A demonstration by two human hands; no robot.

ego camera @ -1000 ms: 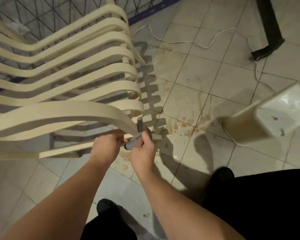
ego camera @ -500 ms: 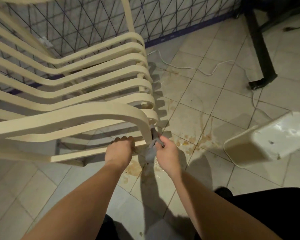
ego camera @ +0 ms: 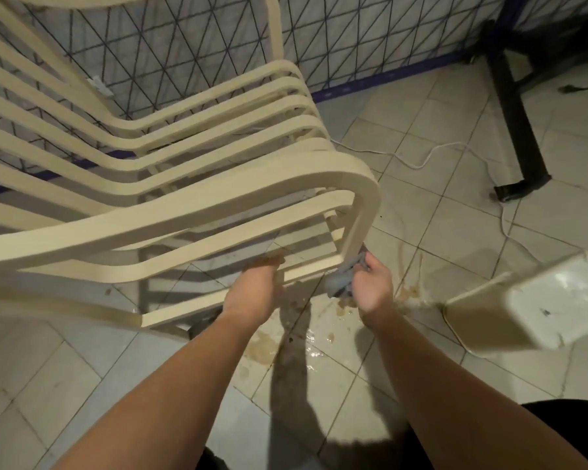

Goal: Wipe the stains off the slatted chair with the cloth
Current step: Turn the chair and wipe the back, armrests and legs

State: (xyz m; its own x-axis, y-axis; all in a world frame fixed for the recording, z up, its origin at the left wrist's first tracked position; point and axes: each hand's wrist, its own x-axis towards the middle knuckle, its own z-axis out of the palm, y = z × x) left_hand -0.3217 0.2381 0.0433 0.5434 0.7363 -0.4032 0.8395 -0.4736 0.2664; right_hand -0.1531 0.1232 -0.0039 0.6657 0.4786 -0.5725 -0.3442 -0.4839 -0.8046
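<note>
Two bare hands reach out to a cream slatted chair [ego camera: 170, 198] that fills the left and middle of the view. The chair stands on a pale tiled floor [ego camera: 438, 225], in front of a wall with a dark criss-cross net [ego camera: 190, 39].

The left hand [ego camera: 257, 288] holds a low bar of the chair, with its fingers curled over the far side of the bar. Just to the right, the right hand [ego camera: 370, 286] grips a bunched grey cloth [ego camera: 342, 279]. Its fingers are wrapped round the cloth. The cloth touches the bottom of the chair's curved front leg, right where the leg meets the low bar.

Under the hands, the floor has brown stains [ego camera: 262, 347] and a small wet shiny patch.

Further right, a white cord [ego camera: 421, 161] lies on the tiles. A black metal stand [ego camera: 516, 120] is behind it. At the far right, a cream plastic bin [ego camera: 530, 307] lies tipped on its side.
</note>
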